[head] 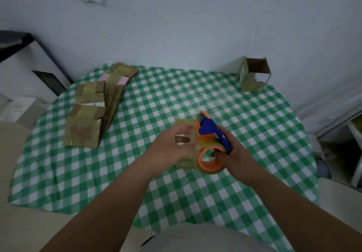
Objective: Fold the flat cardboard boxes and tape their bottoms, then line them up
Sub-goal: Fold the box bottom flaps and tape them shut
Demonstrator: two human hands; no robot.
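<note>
Round table covered with a green-and-white checked cloth, seen from above. A pale wall stands behind it.

At the centre of the table, the left hand lies over a small brown cardboard box wrapped in glossy tape. Its fingers are curled over the box's top and near side, gripping it. The box is largely hidden by the hand; its far edge shows beyond the knuckles and a lower corner shows below the wrist.

Immediately at 3 o'clock of the box, touching it, is an orange and blue handheld tape dispenser carrying a roll of clear tape. The right hand grips its blue handle, fingers wrapped round it, thumb near the orange roll core. The dispenser's front end lies against the box's right side. Image is blurred here; whether tape runs onto the box cannot be told.

At 10 o'clock of the table, a loose pile of flattened brown cardboard boxes, several with tape on them, some overlapping, one showing pink faces.

At 1 o'clock, near the table's far edge and well apart from the hands, one erected open-topped cardboard box stands alone, taped at its lower part.
</note>
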